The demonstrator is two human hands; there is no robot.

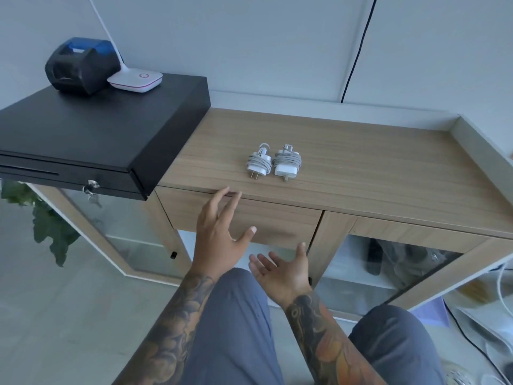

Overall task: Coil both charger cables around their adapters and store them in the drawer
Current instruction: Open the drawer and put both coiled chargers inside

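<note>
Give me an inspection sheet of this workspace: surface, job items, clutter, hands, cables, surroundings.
Surface: wooden cabinet top, bare around the chargers.
Job's things: left charger and right charger lie side by side, cables coiled round them; drawer below looks closed.
Clutter: black cash drawer carrying a receipt printer and white lamp base.
Hands: left hand open, fingers at the drawer's top edge; right hand open, palm up, holding nothing.
Cables: black cable down the wall.
Surroundings: glass cabinet doors, plant.
</note>
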